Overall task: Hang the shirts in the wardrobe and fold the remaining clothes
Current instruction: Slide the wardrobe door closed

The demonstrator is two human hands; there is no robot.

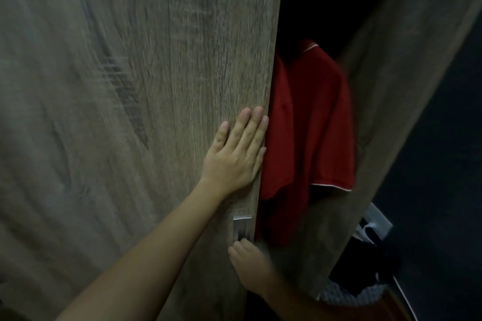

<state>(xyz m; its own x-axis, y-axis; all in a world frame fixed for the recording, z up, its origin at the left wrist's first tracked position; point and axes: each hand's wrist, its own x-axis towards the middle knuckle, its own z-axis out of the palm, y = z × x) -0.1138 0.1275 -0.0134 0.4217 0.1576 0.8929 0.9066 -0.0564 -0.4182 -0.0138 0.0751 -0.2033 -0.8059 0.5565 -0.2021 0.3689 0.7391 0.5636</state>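
A red polo shirt (310, 133) with white trim hangs inside the dark wardrobe, seen through the gap between two wood-grain doors. My left hand (236, 154) lies flat with fingers extended on the left door (130, 112), close to its right edge. Below it, my right hand (250, 266) reaches up to the metal handle (242, 228) on the same door edge, fingertips touching the handle's lower end. The hanger and the rail are lost in the dark.
The right wardrobe door (399, 101) stands angled open on the right. Beyond it are a dark wall, a white wall socket (375, 221) and a heap of dark and patterned clothes (357, 284) low at the right.
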